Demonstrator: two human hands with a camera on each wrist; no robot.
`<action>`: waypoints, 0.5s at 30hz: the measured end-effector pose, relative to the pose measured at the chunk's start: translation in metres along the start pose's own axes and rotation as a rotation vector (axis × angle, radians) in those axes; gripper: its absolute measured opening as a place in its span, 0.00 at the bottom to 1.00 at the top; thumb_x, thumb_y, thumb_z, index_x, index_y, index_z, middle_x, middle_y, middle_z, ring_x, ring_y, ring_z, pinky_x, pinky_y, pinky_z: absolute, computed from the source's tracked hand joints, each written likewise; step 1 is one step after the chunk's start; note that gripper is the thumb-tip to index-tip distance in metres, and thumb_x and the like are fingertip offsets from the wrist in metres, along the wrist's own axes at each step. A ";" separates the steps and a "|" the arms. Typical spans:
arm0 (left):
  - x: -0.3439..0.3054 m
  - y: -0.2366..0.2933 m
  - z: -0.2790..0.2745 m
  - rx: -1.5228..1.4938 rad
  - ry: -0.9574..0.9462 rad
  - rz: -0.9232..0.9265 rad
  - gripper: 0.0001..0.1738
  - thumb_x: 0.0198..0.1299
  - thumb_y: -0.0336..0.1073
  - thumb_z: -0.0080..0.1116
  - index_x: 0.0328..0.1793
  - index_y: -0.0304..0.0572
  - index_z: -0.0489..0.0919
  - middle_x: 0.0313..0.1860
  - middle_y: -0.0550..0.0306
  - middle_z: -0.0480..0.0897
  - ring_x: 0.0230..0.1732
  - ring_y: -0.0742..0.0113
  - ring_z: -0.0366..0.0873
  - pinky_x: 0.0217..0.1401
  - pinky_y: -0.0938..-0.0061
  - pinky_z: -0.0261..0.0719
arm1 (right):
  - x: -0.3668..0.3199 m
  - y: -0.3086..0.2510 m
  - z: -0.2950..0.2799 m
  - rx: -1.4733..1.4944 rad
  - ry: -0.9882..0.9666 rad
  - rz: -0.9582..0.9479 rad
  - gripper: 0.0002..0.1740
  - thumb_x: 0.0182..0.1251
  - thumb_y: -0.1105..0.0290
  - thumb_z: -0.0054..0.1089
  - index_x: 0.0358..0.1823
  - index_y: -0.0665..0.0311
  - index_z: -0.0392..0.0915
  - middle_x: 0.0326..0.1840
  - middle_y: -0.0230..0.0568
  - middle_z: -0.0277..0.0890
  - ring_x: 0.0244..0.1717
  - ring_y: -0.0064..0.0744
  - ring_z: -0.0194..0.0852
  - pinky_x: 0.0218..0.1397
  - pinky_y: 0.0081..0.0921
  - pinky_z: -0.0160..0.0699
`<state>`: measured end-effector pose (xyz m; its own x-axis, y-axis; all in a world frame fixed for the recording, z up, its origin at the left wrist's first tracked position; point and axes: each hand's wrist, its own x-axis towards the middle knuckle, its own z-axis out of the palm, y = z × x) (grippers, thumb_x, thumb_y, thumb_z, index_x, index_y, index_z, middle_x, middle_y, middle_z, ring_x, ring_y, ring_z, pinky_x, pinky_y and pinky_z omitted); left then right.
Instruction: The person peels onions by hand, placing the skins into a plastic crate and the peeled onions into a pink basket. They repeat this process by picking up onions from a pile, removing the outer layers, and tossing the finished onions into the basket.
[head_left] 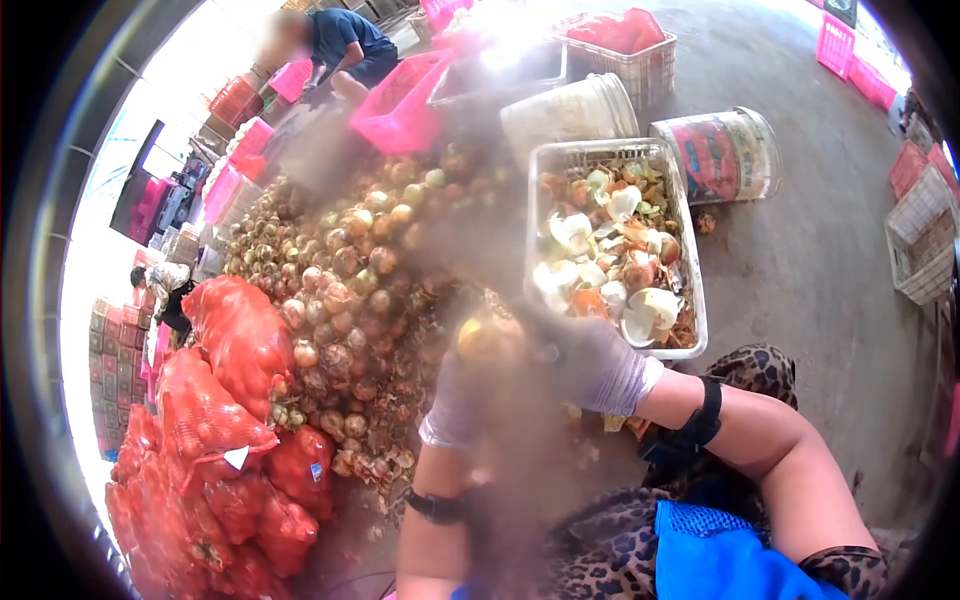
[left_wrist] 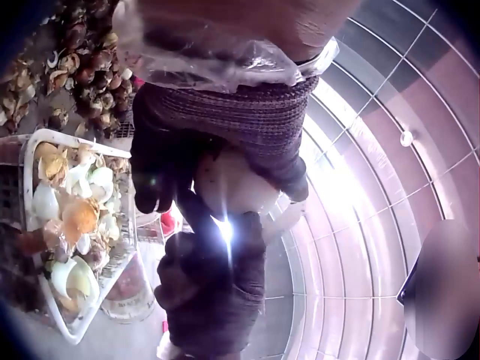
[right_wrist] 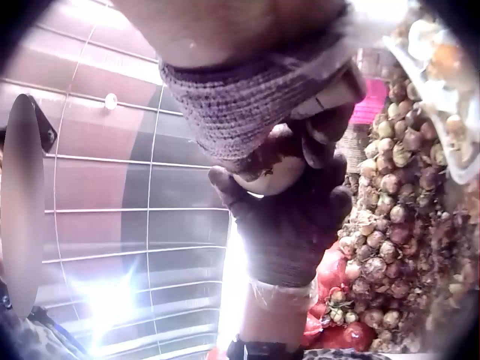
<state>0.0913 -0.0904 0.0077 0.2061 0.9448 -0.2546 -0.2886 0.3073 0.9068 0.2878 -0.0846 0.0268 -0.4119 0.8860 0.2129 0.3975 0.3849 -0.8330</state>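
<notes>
Both hands wear dark knit gloves and meet around one pale onion point(left_wrist: 232, 184). My left hand point(left_wrist: 225, 124) has its fingers curled round the onion in the left wrist view; the same left hand point(right_wrist: 281, 236) cups it from below in the right wrist view. My right hand point(right_wrist: 247, 112) lies against the other side of the onion point(right_wrist: 274, 178), its fingers bent close to the peeled surface. In the head view, a blur covers part of the left hand point(head_left: 455, 400), the right hand point(head_left: 600, 370) and the yellowish onion point(head_left: 488, 338).
A white crate point(head_left: 692, 290) of onion skins stands just beyond the right hand. Heaped onions point(head_left: 350, 270) spread ahead and left, beside red net sacks point(head_left: 200, 410). Buckets point(head_left: 725, 155) and a pink crate point(head_left: 400, 105) lie farther off. A person in dark blue point(head_left: 350, 45) crouches at the back.
</notes>
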 end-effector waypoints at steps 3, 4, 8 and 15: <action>-0.006 0.005 0.011 0.067 -0.004 0.052 0.57 0.36 0.64 0.77 0.68 0.36 0.65 0.58 0.55 0.75 0.56 0.63 0.76 0.59 0.69 0.77 | 0.002 0.001 0.000 -0.127 -0.053 -0.029 0.36 0.58 0.66 0.62 0.67 0.65 0.58 0.31 0.52 0.79 0.33 0.53 0.82 0.33 0.42 0.79; -0.009 0.010 0.018 0.112 0.000 0.059 0.57 0.36 0.60 0.79 0.68 0.35 0.65 0.58 0.55 0.75 0.56 0.63 0.76 0.59 0.69 0.77 | 0.002 0.003 0.002 -0.178 -0.076 -0.028 0.37 0.58 0.67 0.61 0.67 0.67 0.57 0.31 0.52 0.79 0.32 0.53 0.82 0.32 0.42 0.79; 0.001 -0.006 0.001 0.381 0.008 0.214 0.57 0.36 0.57 0.80 0.68 0.34 0.63 0.56 0.54 0.76 0.54 0.64 0.77 0.60 0.68 0.78 | 0.001 0.024 0.019 -0.176 -0.078 -0.063 0.37 0.57 0.69 0.59 0.68 0.70 0.56 0.29 0.51 0.79 0.31 0.51 0.82 0.31 0.41 0.79; -0.011 0.001 0.016 0.182 0.010 0.124 0.55 0.34 0.51 0.81 0.66 0.33 0.63 0.55 0.52 0.77 0.55 0.61 0.78 0.57 0.70 0.81 | 0.000 0.014 0.001 -0.329 -0.214 -0.027 0.40 0.56 0.67 0.60 0.69 0.70 0.55 0.29 0.50 0.80 0.28 0.52 0.81 0.29 0.40 0.79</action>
<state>0.1033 -0.1026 0.0162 0.1701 0.9754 -0.1398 -0.1376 0.1640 0.9768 0.2923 -0.0799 0.0143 -0.5740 0.8136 0.0925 0.6113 0.5009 -0.6127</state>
